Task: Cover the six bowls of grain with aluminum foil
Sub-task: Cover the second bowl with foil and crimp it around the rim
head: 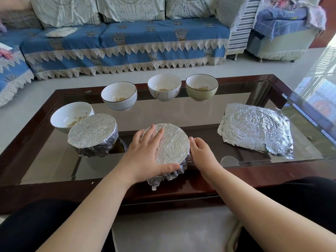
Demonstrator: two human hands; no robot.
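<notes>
A foil-covered bowl (172, 142) stands near the front edge of the glass table (200, 115). My left hand (145, 151) lies flat on its foil top, thumb along the near rim. My right hand (200, 151) grips the bowl's right side, fingers curled over the foil. A second foil-covered bowl (92, 135) stands to the left. Several uncovered bowls holding a little grain stand behind: a white one (67, 115) at the left, another white one (119, 95), a third white one (164, 89) and a green one (201, 87). A stack of crinkled foil sheets (254, 128) lies at the right.
The table has a dark wooden frame (163, 193), and my knees in black trousers sit just before it. A sofa with a blue lace-trimmed cover (127, 42) stands across the pale tiled floor, and an armchair (281, 33) is at the far right.
</notes>
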